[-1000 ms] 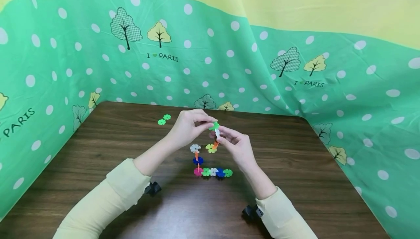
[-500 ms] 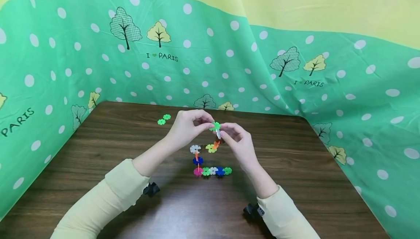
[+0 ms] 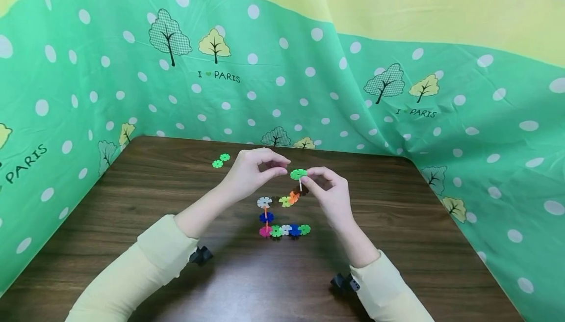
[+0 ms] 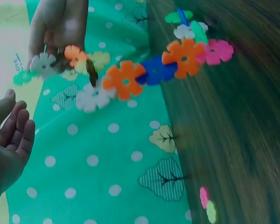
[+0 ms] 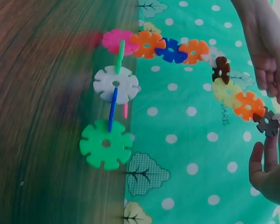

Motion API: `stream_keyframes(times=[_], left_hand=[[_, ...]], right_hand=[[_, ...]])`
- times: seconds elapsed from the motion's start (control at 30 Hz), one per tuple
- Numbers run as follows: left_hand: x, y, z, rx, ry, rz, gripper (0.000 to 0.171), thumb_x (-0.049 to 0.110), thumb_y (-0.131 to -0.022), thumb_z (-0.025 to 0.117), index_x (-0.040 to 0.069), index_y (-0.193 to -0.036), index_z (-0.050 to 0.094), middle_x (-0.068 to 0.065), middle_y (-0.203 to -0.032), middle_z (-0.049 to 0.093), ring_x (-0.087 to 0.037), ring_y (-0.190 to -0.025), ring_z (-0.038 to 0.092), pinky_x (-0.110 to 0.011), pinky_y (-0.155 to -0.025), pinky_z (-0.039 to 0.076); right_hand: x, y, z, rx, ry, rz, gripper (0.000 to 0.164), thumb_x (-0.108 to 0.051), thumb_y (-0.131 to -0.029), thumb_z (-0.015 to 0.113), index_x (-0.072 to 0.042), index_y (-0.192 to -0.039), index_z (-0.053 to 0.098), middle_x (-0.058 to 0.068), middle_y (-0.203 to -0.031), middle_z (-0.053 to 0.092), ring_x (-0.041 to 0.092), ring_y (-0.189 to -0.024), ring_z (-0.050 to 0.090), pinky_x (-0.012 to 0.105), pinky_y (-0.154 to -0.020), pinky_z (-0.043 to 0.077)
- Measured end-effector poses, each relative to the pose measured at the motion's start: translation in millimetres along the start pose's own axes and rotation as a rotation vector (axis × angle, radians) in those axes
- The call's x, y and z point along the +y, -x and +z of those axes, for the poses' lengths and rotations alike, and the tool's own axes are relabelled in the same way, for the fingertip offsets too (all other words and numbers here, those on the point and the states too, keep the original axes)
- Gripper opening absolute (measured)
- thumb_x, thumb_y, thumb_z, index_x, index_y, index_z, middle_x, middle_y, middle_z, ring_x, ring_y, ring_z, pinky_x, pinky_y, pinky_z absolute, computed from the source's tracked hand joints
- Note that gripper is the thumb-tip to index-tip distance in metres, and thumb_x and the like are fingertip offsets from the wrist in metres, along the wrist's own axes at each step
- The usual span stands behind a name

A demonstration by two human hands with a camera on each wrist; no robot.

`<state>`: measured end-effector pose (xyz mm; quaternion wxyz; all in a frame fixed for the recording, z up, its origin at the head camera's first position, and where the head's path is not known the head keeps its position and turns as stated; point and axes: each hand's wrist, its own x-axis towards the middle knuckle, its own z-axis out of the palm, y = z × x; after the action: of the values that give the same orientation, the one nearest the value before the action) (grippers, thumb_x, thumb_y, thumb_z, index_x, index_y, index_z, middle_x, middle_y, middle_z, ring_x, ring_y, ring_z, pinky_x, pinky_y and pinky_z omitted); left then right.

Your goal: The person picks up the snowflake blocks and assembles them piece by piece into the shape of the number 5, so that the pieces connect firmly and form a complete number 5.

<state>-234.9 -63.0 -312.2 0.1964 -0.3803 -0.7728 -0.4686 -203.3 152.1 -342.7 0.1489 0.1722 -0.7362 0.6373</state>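
My right hand point(image 3: 328, 197) pinches the upper end of a chain of flower-shaped plastic discs, near a green disc point(image 3: 298, 174) and a white disc point(image 4: 44, 64). From there the chain runs through brown, orange point(image 5: 248, 106) and yellow point(image 3: 285, 201) discs. It turns at another white disc point(image 3: 264, 202), drops through orange and blue point(image 3: 266, 217) to pink point(image 3: 265, 231), then goes right to a green end disc point(image 5: 106, 143). My left hand point(image 3: 247, 172) is just left of the upper green disc, thumb and fingers apart, holding nothing.
Two green discs point(image 3: 218, 164) lie at the back left of the dark wooden table point(image 3: 247, 282). A green and yellow printed cloth point(image 3: 282, 67) hangs behind and at both sides. Black wrist cameras point(image 3: 200, 255) sit under the sleeves.
My left hand has let go of the upper green disc. The right hand has moved slightly right with the chain's upper end, and that green disc now sits clear of the left fingers.
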Motion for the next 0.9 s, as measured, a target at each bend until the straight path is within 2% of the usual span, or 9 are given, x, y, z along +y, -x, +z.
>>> stream_keyframes(times=[0.2, 0.33, 0.47, 0.57, 0.73, 0.9], left_hand=[[-13.6, 6.0, -16.8, 0.007, -0.021, -0.098, 0.017, 0.017, -0.082, 0.073, 0.015, -0.099, 0.073, 0.004, -0.092, 0.070, -0.003, -0.077, 0.061, -0.024, -0.067, 0.053], [-28.6, 9.3, -29.0, 0.005, -0.060, -0.149, 0.017, 0.018, -0.083, 0.073, 0.015, -0.100, 0.073, 0.004, -0.096, 0.071, -0.004, -0.076, 0.062, -0.025, -0.067, 0.054], [-49.1, 14.5, -37.6, -0.019, -0.109, -0.213, 0.017, 0.017, -0.084, 0.072, 0.014, -0.101, 0.072, 0.003, -0.097, 0.070, -0.008, -0.081, 0.063, -0.024, -0.072, 0.053], [-67.6, 19.5, -40.8, -0.037, -0.146, -0.263, 0.017, 0.018, -0.085, 0.071, 0.013, -0.101, 0.072, 0.001, -0.095, 0.070, -0.012, -0.079, 0.062, -0.026, -0.069, 0.052], [-98.9, 27.4, -43.0, -0.055, -0.190, -0.320, 0.017, 0.017, -0.087, 0.069, 0.010, -0.102, 0.072, -0.004, -0.095, 0.071, -0.016, -0.076, 0.061, -0.028, -0.065, 0.050], [-128.3, 35.9, -41.0, -0.110, -0.197, -0.408, 0.020, 0.014, -0.087, 0.069, 0.006, -0.105, 0.070, -0.009, -0.100, 0.070, -0.023, -0.086, 0.063, -0.039, -0.074, 0.052]], right_hand=[[0.1, 2.9, -8.4, 0.008, -0.009, -0.001, 0.016, -0.008, -0.084, 0.071, 0.002, -0.095, 0.064, -0.003, -0.084, 0.068, 0.011, -0.077, 0.063, 0.023, -0.068, 0.052], [0.2, 4.8, -11.9, 0.021, 0.011, -0.001, 0.016, -0.006, -0.084, 0.071, 0.004, -0.094, 0.064, -0.003, -0.085, 0.069, 0.009, -0.077, 0.063, 0.021, -0.069, 0.052], [2.6, 6.5, -13.5, 0.060, 0.036, 0.012, 0.019, -0.011, -0.083, 0.073, 0.003, -0.092, 0.065, 0.003, -0.084, 0.069, 0.009, -0.074, 0.063, 0.022, -0.068, 0.053], [-1.7, 7.9, -13.5, 0.058, 0.047, 0.014, 0.019, -0.010, -0.083, 0.072, 0.004, -0.093, 0.065, 0.004, -0.084, 0.069, 0.008, -0.073, 0.063, 0.021, -0.069, 0.053], [-20.4, 11.3, -10.9, 0.048, 0.064, 0.005, 0.017, -0.003, -0.084, 0.070, 0.009, -0.093, 0.062, 0.002, -0.081, 0.068, 0.007, -0.072, 0.063, 0.021, -0.069, 0.053], [-8.2, 9.9, -13.8, 0.071, 0.052, 0.006, 0.017, -0.002, -0.083, 0.070, 0.007, -0.097, 0.064, 0.002, -0.081, 0.068, 0.009, -0.072, 0.063, 0.022, -0.070, 0.054]])
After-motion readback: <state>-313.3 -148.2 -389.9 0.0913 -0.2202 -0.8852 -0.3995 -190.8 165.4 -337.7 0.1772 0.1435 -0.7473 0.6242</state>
